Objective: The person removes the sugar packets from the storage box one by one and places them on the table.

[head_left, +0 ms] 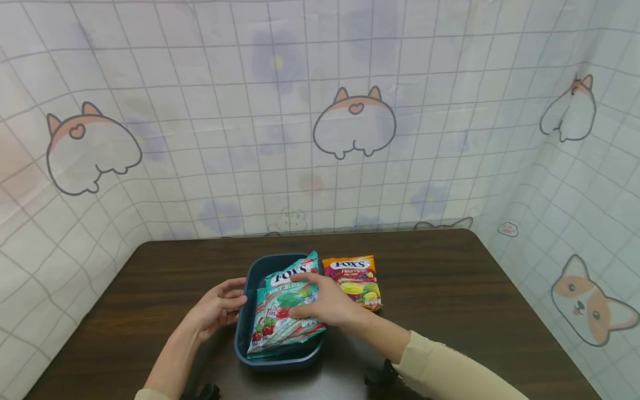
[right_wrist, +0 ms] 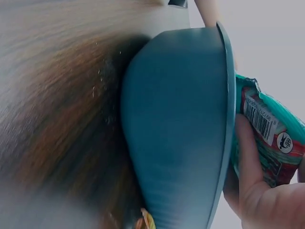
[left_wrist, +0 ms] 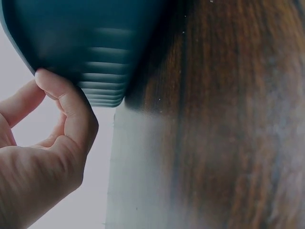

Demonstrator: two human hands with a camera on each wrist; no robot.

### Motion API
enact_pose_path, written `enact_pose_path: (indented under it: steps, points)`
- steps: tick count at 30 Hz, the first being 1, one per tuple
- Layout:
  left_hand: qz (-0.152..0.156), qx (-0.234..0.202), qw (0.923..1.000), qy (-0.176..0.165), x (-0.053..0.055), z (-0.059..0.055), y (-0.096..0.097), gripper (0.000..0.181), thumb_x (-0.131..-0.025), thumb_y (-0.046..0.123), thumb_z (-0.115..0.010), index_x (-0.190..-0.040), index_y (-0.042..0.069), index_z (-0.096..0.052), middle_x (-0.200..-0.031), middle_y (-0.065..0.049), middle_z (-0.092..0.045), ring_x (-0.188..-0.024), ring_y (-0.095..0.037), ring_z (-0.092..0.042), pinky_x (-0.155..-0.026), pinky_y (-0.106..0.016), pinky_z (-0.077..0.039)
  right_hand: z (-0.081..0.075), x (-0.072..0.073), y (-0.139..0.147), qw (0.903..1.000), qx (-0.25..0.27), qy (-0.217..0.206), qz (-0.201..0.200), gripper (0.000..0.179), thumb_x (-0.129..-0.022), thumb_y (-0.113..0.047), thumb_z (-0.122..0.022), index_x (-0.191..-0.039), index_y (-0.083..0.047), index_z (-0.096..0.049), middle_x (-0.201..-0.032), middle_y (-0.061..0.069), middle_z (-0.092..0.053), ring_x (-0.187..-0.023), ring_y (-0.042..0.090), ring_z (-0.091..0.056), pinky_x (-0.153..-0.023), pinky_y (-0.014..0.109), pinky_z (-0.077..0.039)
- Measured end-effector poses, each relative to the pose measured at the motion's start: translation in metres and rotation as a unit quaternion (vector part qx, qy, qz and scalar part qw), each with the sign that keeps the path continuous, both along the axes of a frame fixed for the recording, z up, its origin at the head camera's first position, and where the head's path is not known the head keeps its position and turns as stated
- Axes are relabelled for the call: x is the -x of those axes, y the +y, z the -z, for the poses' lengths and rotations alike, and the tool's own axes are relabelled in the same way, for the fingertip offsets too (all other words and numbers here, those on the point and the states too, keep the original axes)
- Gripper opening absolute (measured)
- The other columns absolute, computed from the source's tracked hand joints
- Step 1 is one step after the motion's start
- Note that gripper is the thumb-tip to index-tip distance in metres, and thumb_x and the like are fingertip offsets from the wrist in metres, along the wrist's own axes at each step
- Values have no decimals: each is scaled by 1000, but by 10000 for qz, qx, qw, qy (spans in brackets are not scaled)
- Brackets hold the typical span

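Note:
A dark blue-green plastic basin [head_left: 241, 339] sits on the table with teal FOX'S mint candy bags inside. The upper candy bag [head_left: 285, 303] lies tilted over another teal bag [head_left: 258, 311] and rises past the basin's far rim. Across the upper bag, my right hand [head_left: 327, 300] grips it, thumb and fingers spread apart on it. The right wrist view shows the bag's barcode end [right_wrist: 262, 119] above the rim, beside a finger. My left hand [head_left: 220, 308] touches the basin's left side, loosely bent fingertips [left_wrist: 45, 78] right at the rim.
An orange FOX'S fruits candy bag [head_left: 352, 280] lies on the table right of the basin, partly behind my right forearm. The dark wooden table [head_left: 450, 289] is enclosed at back and sides by a white grid-patterned cloth [head_left: 240, 139] with corgi drawings.

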State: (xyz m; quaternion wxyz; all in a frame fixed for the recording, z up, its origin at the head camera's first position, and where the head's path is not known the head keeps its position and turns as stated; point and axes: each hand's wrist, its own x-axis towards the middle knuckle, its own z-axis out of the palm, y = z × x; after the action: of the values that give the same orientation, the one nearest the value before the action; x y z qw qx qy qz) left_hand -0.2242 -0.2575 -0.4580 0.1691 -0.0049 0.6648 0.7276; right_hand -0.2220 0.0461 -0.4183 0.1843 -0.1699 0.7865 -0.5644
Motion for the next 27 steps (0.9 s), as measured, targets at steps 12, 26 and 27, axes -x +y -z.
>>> enact_pose_path:
  steps: [12,26,27]
  points:
    - [-61,4,10000,-39,1,0,1,59,-104,8,-60,-154,0,-30,-121,-14,-66,-94,-20,-70,-83,-34,-58,-4,8,23,9995,6,168,261,64,-83,-27,-87,-141,-26,-62,-143,16,-47,-117,34,-49,-81,39,-58]
    - [-4,1,10000,5,0,1,0,58,-104,8,-60,-153,-1,-31,-121,-14,-66,-94,-21,-70,-83,-35,-58,-14,14,48,9980,461,-218,369,64,-86,-23,-85,-144,-22,-59,-133,17,-54,-102,29,-64,-82,39,-58]
    - [-8,17,10000,12,0,1,0,58,-103,8,-60,-153,-1,-31,-121,-15,-66,-94,-21,-70,-84,-35,-58,-14,15,50,9977,494,-276,367,64,-86,-24,-85,-145,-22,-58,-132,16,-55,-101,28,-65,-82,39,-58]
